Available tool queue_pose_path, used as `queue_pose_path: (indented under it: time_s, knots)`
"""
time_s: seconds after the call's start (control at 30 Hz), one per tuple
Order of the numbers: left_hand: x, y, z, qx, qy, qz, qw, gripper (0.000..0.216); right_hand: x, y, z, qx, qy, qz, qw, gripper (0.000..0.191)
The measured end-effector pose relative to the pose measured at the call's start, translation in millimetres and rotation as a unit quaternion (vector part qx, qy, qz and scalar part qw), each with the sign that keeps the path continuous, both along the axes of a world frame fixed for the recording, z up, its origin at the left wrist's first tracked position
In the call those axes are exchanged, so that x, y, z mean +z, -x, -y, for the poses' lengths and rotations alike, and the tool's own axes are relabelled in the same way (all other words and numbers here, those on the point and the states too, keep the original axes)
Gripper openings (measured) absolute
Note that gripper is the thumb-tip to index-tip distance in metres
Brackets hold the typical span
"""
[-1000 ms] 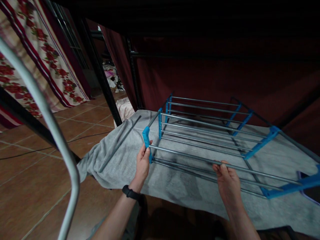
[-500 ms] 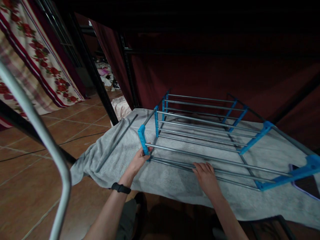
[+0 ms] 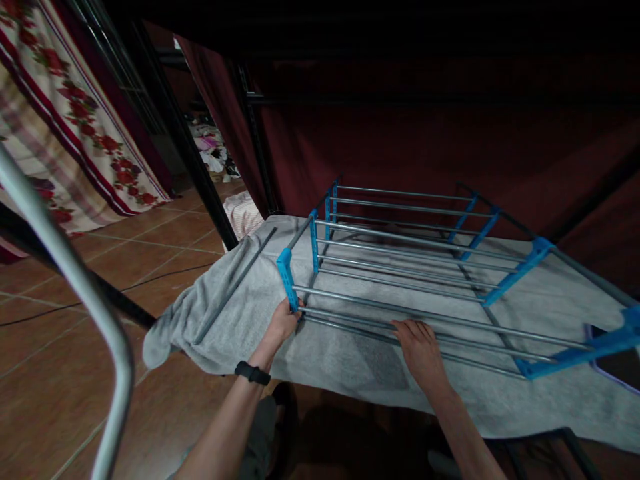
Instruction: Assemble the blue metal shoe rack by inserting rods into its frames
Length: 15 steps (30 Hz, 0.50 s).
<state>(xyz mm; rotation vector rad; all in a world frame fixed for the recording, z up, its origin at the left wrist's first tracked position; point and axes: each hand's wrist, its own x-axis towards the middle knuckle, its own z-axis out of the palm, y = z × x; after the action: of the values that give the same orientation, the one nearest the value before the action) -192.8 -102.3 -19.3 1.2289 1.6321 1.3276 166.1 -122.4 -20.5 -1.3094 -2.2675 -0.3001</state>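
Observation:
A rack of grey metal rods (image 3: 400,307) joined by blue plastic brackets lies on its side on a grey blanket (image 3: 370,380). My left hand (image 3: 283,324) is closed around the lower end of the front-left blue bracket (image 3: 286,272), its fingertips partly hidden behind it. My right hand (image 3: 419,348) has its fingers wrapped over a thin metal rod (image 3: 345,319), whose left end sits close by the bracket at my left hand. Whether that end is inside the bracket I cannot tell. At the right, the rod reaches the front-right blue bracket (image 3: 575,357).
A loose grey rod (image 3: 235,285) lies on the blanket to the left. A phone (image 3: 617,360) rests under the right bracket. Black frame posts (image 3: 193,143) and a pale curved metal tube (image 3: 107,313) stand at the left. A dark red curtain (image 3: 400,143) hangs behind.
The left end of the rod in my right hand has risen slightly towards the bracket, apart from the rod below. My left hand has shifted slightly lower on the bracket.

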Motion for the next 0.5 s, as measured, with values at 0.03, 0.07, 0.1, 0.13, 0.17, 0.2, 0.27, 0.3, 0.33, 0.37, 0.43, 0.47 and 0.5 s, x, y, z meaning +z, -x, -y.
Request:
queue_pose_path:
  time_s: [0.03,0.07,0.1,0.13,0.17,0.2,0.27,0.3,0.33,0.37,0.43,0.47,0.5]
  knots:
    - [-0.3,-0.4,-0.1,0.001,0.001,-0.001,1.0,0.017,1.2,0.0,0.0,-0.001,-0.005,-0.007,1.0,0.023]
    - [-0.5,-0.9,0.0,0.001,0.002,-0.001,1.0,0.016,2.4,-0.2,-0.2,-0.003,-0.01,-0.014,1.0,0.024]
    - [-0.5,-1.3,0.1,0.0,0.003,0.0,1.0,0.016,3.6,-0.4,-0.5,-0.004,-0.016,-0.021,1.0,0.025]
    - [-0.5,-1.7,0.4,0.0,0.003,0.002,1.0,0.016,4.6,-0.7,-0.8,-0.005,-0.02,-0.025,0.999,0.025]
    - [-0.3,-2.2,1.0,0.0,0.002,0.005,1.0,0.016,5.3,-0.9,-1.1,-0.005,-0.022,-0.025,0.999,0.026]
    - [0.1,-2.7,1.7,0.0,0.001,0.009,1.0,0.018,5.6,-1.0,-1.3,-0.003,-0.022,-0.023,0.999,0.026]
    - [1.4,-3.9,3.5,0.001,-0.002,0.016,1.0,0.022,5.3,-1.0,-1.3,0.004,-0.02,-0.016,1.0,0.026]
    - [2.3,-4.6,4.5,0.002,-0.003,0.02,1.0,0.025,4.8,-0.9,-1.2,0.007,-0.018,-0.014,1.0,0.026]
    - [3.3,-5.3,5.4,0.002,-0.005,0.023,1.0,0.027,4.3,-0.7,-1.0,0.008,-0.017,-0.013,1.0,0.027]
    - [4.4,-6.2,6.2,0.002,-0.006,0.026,1.0,0.029,3.8,-0.6,-0.9,0.008,-0.016,-0.013,1.0,0.027]
    - [6.6,-7.9,7.3,0.003,-0.006,0.031,1.0,0.03,3.4,-0.3,-0.7,0.007,-0.016,-0.015,1.0,0.027]
    - [7.6,-8.7,7.6,0.004,-0.006,0.033,0.999,0.031,3.5,-0.1,-0.6,0.007,-0.015,-0.014,1.0,0.027]
    - [8.5,-9.4,7.7,0.006,-0.005,0.035,0.999,0.032,3.7,0.0,-0.6,0.005,-0.014,-0.013,1.0,0.027]
